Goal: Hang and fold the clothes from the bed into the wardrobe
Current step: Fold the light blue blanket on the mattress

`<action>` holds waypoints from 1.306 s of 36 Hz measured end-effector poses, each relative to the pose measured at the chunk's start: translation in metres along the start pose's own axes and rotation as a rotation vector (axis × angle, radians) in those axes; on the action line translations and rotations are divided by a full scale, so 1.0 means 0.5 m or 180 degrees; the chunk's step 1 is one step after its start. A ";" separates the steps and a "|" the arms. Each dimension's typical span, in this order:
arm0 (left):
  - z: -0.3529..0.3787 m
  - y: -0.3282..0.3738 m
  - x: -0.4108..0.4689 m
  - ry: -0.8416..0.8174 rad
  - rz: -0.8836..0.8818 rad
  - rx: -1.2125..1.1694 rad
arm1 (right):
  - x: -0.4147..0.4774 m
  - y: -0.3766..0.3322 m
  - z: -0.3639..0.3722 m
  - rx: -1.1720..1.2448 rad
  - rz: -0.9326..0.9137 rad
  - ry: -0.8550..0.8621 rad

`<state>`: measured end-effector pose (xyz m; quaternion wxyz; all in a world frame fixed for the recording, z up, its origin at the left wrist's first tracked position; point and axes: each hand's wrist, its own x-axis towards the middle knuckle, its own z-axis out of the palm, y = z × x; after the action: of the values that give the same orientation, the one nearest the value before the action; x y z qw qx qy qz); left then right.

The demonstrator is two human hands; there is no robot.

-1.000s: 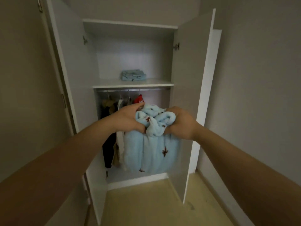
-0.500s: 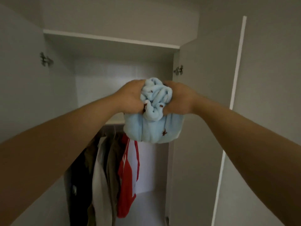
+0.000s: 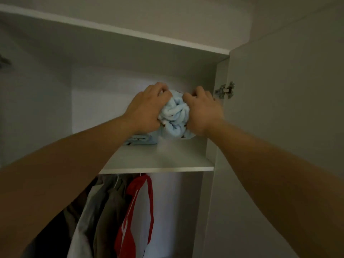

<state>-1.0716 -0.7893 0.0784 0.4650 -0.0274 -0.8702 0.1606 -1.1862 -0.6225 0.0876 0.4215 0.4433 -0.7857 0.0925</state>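
Wardrobe (image 3: 130, 58): open, white inside, dim light; seen from below the top panel.
Shelf (image 3: 167, 161): white board across the upper compartment, front edge lit, bare at the front.
Blue bundle (image 3: 176, 118): fluffy light-blue garment with small dark marks, bunched up, in the upper compartment over the rear right part of the shelf. Lower edge down at the shelf surface; contact too blurred to call.
Left hand (image 3: 147, 108): fingers curled into the left side of the bundle, gripping.
Right hand (image 3: 202, 116): fingers curled into the right side, gripping; close to the left hand, only the bundle between them.
Folded blue garment (image 3: 138, 140): flat on the shelf, just left of the bundle, partly hidden behind the left forearm.
Back panel (image 3: 102, 99): pale, brighter patch in the middle.
Right door (image 3: 279, 127): swung open, grey inner face.
Hinge (image 3: 225, 90): metal, on the door edge level with the hands.
Lower compartment: clothes hanging under the shelf, namely a red-and-white garment (image 3: 137, 211), an olive garment (image 3: 109, 211), a pale grey garment (image 3: 83, 224), and something dark at far left.
Wall (image 3: 167, 15): plain, grey-beige, above the wardrobe.
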 end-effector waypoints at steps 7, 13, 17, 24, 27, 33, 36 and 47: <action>0.174 -0.129 0.080 0.0250 0.0429 0.0316 | 0.110 0.049 0.157 -0.0639 -0.0116 0.0540; 0.325 -0.228 0.156 0.1043 0.0929 0.0331 | 0.189 0.095 0.282 -0.0916 -0.0060 0.0924; 0.437 -0.253 0.163 0.1248 0.0716 0.0245 | 0.206 0.113 0.384 -0.1022 0.0100 0.1246; 0.649 -0.217 0.031 -0.1971 0.0809 -0.0069 | 0.131 0.126 0.589 0.0407 0.0470 -0.2565; 0.668 -0.223 0.026 -0.2026 0.0820 -0.0511 | 0.151 0.127 0.600 0.0675 0.0521 -0.2740; 0.659 -0.239 0.047 -0.1710 0.0196 -0.1204 | 0.193 0.134 0.597 0.0375 0.0231 -0.2808; 0.681 -0.227 0.045 -0.1790 -0.0202 -0.0894 | 0.194 0.136 0.608 0.0096 0.0181 -0.2710; 0.748 -0.166 0.046 -0.1723 -0.0144 -0.0314 | 0.208 0.126 0.638 0.0548 0.0902 -0.2647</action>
<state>-1.3821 -0.9585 -0.0708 0.2171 0.0133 -0.9699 0.1091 -1.4460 -0.8152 -0.0208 0.0145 0.3642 -0.9308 0.0284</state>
